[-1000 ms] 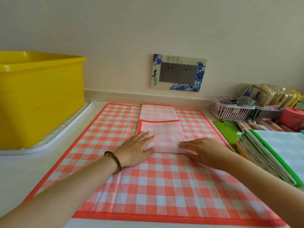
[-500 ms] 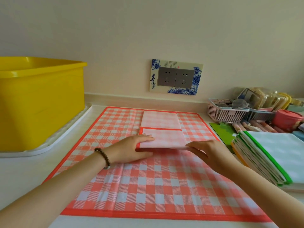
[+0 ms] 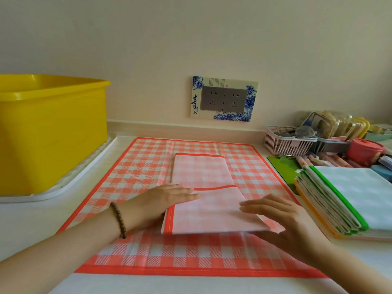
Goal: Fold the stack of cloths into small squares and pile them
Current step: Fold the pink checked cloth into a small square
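Observation:
A pale pink checked cloth (image 3: 210, 200) with a red hem lies folded in a long strip on the spread red-checked cloth (image 3: 148, 166). Its near end is raised off the surface and blurred. My left hand (image 3: 169, 198) holds the strip's left edge, fingers flat on top. My right hand (image 3: 273, 219) holds the near right corner, fingers above and palm beneath. A stack of folded cloths (image 3: 343, 200), green-hemmed on top, sits at the right.
A yellow tub (image 3: 48, 132) stands on a white tray (image 3: 63, 187) at the left. At the back right are a pink basket (image 3: 286, 143), a red pot (image 3: 364, 151) and other small items. A wall socket (image 3: 223, 98) is straight ahead.
Both hands went from pressing flat on the folded cloth to gripping its sides. Its near end has lifted and come towards me.

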